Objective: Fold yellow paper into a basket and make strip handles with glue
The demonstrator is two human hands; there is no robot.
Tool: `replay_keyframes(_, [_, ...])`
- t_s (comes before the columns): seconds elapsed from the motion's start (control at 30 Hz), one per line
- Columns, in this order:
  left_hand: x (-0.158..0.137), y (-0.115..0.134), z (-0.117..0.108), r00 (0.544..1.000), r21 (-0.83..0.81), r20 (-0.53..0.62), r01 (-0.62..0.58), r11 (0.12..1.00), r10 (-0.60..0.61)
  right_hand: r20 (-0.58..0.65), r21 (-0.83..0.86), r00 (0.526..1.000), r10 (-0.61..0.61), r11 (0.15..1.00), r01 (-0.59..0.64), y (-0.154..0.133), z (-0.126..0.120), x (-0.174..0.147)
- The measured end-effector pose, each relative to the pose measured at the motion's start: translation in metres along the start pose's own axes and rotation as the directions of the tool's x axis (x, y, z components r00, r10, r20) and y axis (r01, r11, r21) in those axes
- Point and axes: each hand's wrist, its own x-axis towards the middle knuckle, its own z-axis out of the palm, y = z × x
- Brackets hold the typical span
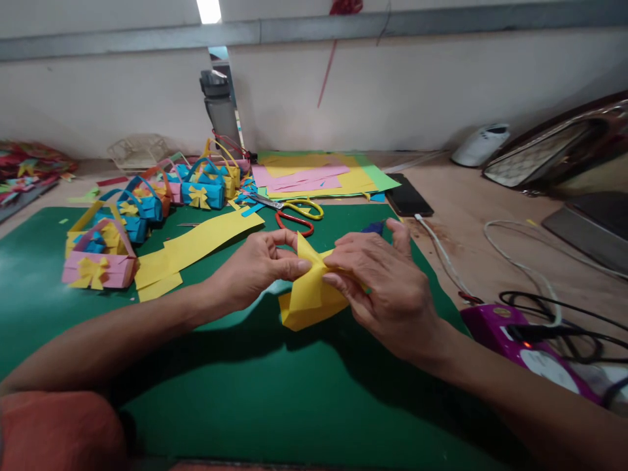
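A folded piece of yellow paper (314,304) is held above the green mat, partly shaped, with a pointed flap standing up. My left hand (262,268) pinches its left flap between thumb and fingers. On the other side, my right hand (383,281) grips the paper near the middle fold, thumb below and fingers on top. The fingers hide part of the right side of the paper. Flat yellow paper strips (210,239) lie to the left, and scissors (297,216) with red and yellow handles rest just beyond my hands.
Small paper baskets (101,268) with bows stand at the left. Coloured sheets (314,171) are stacked at the back, near a grey bottle (220,111). To the right are a phone (409,196), a purple power strip (530,353) and cables. The green mat (275,405) covers the table.
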Motion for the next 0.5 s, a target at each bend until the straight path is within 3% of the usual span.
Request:
replay_keyframes(0.1, [-0.004,0.001,0.005,1.0,0.001,-0.026,-0.015,1.0,0.015,-0.013,0.037,0.999,0.032,0.999,-0.031,0.0,-0.004,0.002])
replay_keyframes(0.2, [-0.008,0.002,0.011,1.0,0.029,-0.026,-0.016,0.999,0.017,0.005,0.082,0.988,0.154,0.985,-0.154,0.003,-0.012,0.006])
replay_keyframes(0.33, [-0.013,0.002,0.018,0.997,0.092,-0.013,-0.079,0.993,0.08,0.22,0.209,0.93,0.295,0.917,-0.34,0.013,-0.022,0.015])
replay_keyframes(0.5, [-0.017,0.002,0.023,0.979,0.152,0.1,-0.193,0.969,0.179,0.427,0.399,0.862,0.275,0.798,-0.452,0.019,-0.027,0.026])
